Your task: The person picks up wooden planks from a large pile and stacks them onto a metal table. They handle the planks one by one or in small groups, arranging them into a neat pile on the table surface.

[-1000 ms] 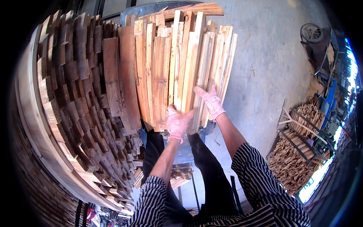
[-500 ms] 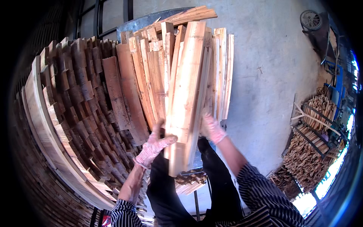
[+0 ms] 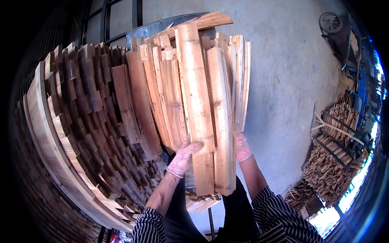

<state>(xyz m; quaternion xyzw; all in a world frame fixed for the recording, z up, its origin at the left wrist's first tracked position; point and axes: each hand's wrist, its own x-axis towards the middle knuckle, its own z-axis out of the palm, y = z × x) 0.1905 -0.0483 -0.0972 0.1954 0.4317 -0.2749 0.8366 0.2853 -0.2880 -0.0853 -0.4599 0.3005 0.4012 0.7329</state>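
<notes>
Both of my hands wear pale, pinkish knit gloves. My left hand (image 3: 184,157) grips the near left side of a bundle of long wooden boards (image 3: 198,93), its thumb lying over the top board. On the other side, my right hand (image 3: 242,146) clasps the bundle's right edge, its fingers partly hidden by the wood. A second board (image 3: 222,117) lies along the right of the first, with a narrow gap between them. The bundle's near ends stick out over my legs. More loose boards (image 3: 172,97) stand lengthwise beneath and to the left.
A tall stack of dark, rough-edged boards (image 3: 89,113) fills the left. A board (image 3: 208,19) lies across the far end, over a grey metal sheet (image 3: 150,30). At right are a wheeled cart (image 3: 332,23) and bundled wood sticks (image 3: 328,174) on the concrete floor (image 3: 283,97).
The held boards have shifted right at their near end and spread apart into two side by side. My left hand has moved right and closed on the wood; my right hand has moved slightly right.
</notes>
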